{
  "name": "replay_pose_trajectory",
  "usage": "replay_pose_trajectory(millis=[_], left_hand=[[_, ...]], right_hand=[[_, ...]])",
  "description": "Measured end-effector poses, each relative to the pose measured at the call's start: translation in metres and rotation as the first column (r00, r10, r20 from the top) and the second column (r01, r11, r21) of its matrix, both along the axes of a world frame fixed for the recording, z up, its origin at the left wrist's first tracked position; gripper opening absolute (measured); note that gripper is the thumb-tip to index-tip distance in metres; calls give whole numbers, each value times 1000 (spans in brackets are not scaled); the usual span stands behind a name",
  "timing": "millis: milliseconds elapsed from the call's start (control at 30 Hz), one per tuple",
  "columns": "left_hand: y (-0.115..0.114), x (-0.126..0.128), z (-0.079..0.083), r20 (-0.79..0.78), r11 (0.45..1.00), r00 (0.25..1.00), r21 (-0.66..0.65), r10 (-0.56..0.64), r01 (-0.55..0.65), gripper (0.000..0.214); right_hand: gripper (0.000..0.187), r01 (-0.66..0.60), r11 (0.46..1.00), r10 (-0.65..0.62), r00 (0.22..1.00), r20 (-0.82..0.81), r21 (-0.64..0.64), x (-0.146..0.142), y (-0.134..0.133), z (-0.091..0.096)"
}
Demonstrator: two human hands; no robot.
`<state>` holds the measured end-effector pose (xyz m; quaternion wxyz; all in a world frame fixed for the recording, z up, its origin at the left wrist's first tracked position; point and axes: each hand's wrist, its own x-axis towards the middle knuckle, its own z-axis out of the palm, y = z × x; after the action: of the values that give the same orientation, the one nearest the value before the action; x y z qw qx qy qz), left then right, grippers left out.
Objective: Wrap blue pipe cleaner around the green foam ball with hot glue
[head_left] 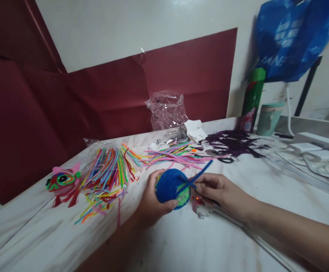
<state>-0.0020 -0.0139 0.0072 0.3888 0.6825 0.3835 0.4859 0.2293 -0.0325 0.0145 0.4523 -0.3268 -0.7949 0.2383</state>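
My left hand (150, 200) is wrapped round a ball (167, 186) covered in rows of blue fuzzy pipe cleaner, with a pale green patch uncovered at its lower right. From that patch a blue pipe cleaner (203, 170) sticks out up and to the right. My right hand (219, 190) is closed in a pinch at the ball's right side, near the short blue end; its fingertips are partly hidden, and the blue strip appears to be between them. Under the right hand lies a blurred object with a small red light (197, 198), its kind unclear.
Bundles of coloured pipe cleaners (107, 168) and more loose ones (172, 155) lie behind the ball. At the left stands a pink animal figure (64, 183). Dark purple strands (234, 141), a green can (253, 92), a lidded cup (268, 120) and white power adapters (320, 151) are on the right.
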Motion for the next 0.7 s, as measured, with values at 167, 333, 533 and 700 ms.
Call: replay_pose_trajectory(millis=[167,333,533,700], left_hand=[[-2,0,4,-1,999,1000,-4,31,-31,80],[-3,3,2,-23,998,998,9,65,-65,79],[-5,4,3,-35,996,997,57,68,-66,78],[-5,3,8,-26,997,996,17,80,-80,79]], right_hand=[[20,13,987,-15,1000,7,160,4,-1,0],[30,4,952,-28,997,76,306,3,-3,-5],[31,15,919,-66,991,118,393,0,-5,-7],[24,170,911,-230,966,122,375,6,0,2]])
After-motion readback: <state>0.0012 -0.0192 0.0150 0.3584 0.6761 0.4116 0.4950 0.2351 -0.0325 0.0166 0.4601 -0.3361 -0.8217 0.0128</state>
